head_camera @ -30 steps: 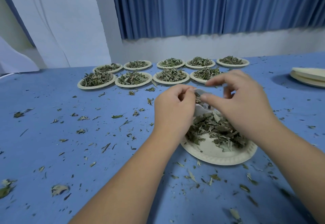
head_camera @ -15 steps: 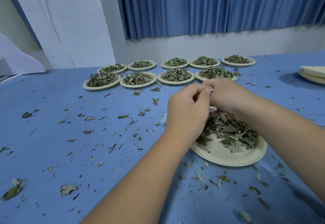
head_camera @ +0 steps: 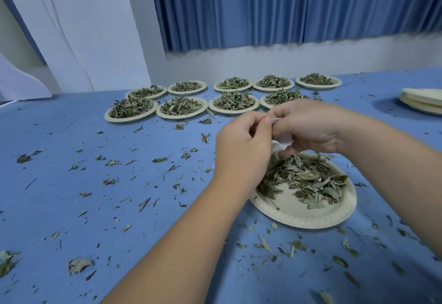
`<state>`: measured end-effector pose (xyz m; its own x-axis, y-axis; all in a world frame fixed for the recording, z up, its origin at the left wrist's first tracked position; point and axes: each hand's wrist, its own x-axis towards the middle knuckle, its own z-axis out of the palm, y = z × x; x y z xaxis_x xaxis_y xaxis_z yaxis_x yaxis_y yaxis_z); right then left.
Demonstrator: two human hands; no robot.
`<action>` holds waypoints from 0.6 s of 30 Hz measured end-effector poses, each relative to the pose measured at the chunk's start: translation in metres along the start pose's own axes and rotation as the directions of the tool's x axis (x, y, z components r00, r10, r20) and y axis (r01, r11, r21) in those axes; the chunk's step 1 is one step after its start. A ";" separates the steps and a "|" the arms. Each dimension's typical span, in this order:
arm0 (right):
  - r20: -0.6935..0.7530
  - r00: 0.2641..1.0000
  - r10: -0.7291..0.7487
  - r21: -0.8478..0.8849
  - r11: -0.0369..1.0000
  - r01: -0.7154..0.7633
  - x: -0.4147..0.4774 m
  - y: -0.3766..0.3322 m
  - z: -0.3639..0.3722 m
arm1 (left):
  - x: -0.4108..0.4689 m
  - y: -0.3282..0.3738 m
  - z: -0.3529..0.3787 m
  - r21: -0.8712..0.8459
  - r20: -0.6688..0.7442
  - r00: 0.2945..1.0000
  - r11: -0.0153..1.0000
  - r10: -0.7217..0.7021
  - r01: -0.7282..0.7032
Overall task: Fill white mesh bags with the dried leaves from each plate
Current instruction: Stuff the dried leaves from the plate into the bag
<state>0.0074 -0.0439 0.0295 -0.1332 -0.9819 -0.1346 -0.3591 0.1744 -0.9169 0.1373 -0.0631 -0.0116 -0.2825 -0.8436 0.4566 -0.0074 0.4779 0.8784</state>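
Over the near plate [head_camera: 299,220]: left hand [head_camera: 241,143] and right hand [head_camera: 308,129] touching, both pinching a small white mesh bag [head_camera: 282,144]. Fingers of each curled onto the cloth; probably working at the mouth to open it. Bag held just above the far edge of the pile of dried leaves [head_camera: 308,179], with only a crumpled white corner showing below the knuckles.

Handling, as judged:
- Bag very light, soft and limp, with no shape of its own. Best pinched at the mouth hem, one side per hand, then kept open with one hand while feeding with the other.
- Leaves light, dry and brittle; likely to crumble or scatter if squeezed hard or dropped from height. Better taken in loose pinches and fed in low over the plate.
- Sign of spill all across the blue table [head_camera: 95,184]: loose leaf bits [head_camera: 79,264] everywhere.

Hidden or unclear:
- Most of the bag behind the hands.
- Mouth open or closed: cannot tell. Drawstring: cannot tell. Leaves inside: none visible.
- Right fingertips mostly tucked out of sight.
- Left part of the pile covered by the left wrist.
- Farther back, nine full plates [head_camera: 181,107] in two rows, one partly behind the right hand.
- At the right edge, stack of empty plates [head_camera: 423,103], cut off by the frame.
- No filled bags in view.
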 end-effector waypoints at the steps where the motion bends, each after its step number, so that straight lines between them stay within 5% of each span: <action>1: -0.029 1.000 -0.005 -0.003 1.000 0.005 0.002 0.002 0.004 | -0.001 0.000 0.000 0.003 0.002 1.000 1.000 0.010 -0.010; 8: -0.102 0.994 -0.030 0.032 0.999 0.033 0.004 0.015 0.011 | -0.002 -0.001 -0.004 0.052 0.018 0.999 0.998 0.034 -0.035; 13: 0.162 0.981 -0.106 0.175 0.982 0.077 -0.019 0.011 -0.012 | -0.001 0.001 -0.006 0.021 -0.036 0.999 0.999 0.025 -0.024; 15: 0.145 0.983 -0.113 0.059 0.993 0.106 -0.023 0.009 -0.011 | -0.002 0.001 -0.004 0.032 -0.018 0.999 0.999 0.030 -0.030; 18: -0.138 0.974 -0.181 -0.338 0.933 0.125 -0.016 0.006 0.004 | -0.007 0.003 0.002 0.023 0.036 0.999 0.999 0.022 -0.023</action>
<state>0.0114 -0.0272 0.0245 -0.1925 -0.9774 0.0868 -0.6636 0.0645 -0.7453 0.1371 -0.0551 -0.0128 -0.3170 -0.8236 0.4702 -0.0233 0.5024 0.8643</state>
